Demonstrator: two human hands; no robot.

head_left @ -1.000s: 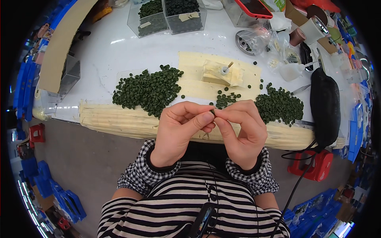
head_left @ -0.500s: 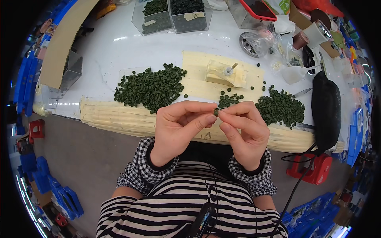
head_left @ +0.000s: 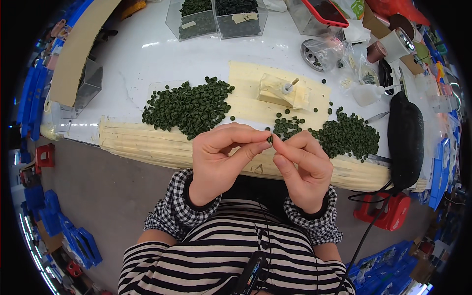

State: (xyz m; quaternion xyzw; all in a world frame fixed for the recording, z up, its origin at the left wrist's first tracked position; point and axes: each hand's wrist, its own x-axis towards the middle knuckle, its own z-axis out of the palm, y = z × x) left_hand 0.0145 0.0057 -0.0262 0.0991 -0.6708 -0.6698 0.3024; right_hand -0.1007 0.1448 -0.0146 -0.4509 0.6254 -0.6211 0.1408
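Fingers: fingertips of both hands meet over the near edge of the desk (head_left: pixel 147 59) and pinch one small dark green ring (head_left: pixel 270 139) between them.
Left hand (head_left: pixel 219 160): thumb and forefinger closed narrow on the ring from the left; other fingers curled.
Right hand (head_left: pixel 302 164): thumb and forefinger closed on the same ring from the right.
Ring: held in the air, just in front of the padded beige desk edge (head_left: pixel 147 145).
Left pile (head_left: pixel 189 105): many green rings, beyond the left hand.
Right pile (head_left: pixel 346 135): smaller heap of green rings, beyond the right hand.
Middle: cream sheet (head_left: pixel 246 103) with a cream block (head_left: pixel 282 93) that carries a small stick.
Far right: long black pouch (head_left: pixel 405 142).
Far side: two clear bins (head_left: pixel 216 19) with dark pieces.
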